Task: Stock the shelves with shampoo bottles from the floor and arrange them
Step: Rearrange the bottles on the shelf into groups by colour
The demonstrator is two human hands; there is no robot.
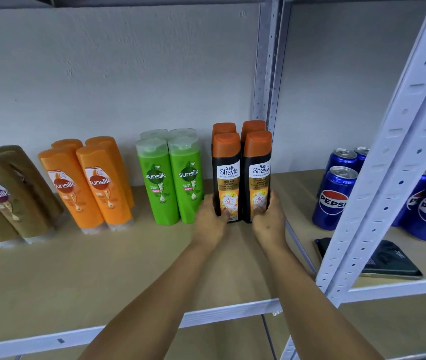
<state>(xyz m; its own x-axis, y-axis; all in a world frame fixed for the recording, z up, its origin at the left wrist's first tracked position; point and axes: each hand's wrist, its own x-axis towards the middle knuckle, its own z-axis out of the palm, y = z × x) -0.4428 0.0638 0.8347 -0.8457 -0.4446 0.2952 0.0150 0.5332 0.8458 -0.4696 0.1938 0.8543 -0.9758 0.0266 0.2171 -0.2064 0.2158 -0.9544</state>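
Both grips curled round glossy black bottles [243, 183], left hand [210, 223], right hand [269, 219], tan shelf board [103, 268]

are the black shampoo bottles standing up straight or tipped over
Upright. All four black shampoo bottles stand on the shelf, orange caps up, left hand and right hand gripping the front pair's bases.

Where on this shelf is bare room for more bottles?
The shelf board is bare in front of every group. Both hands grip the black bottles, crowded between the green bottles and the upright post.
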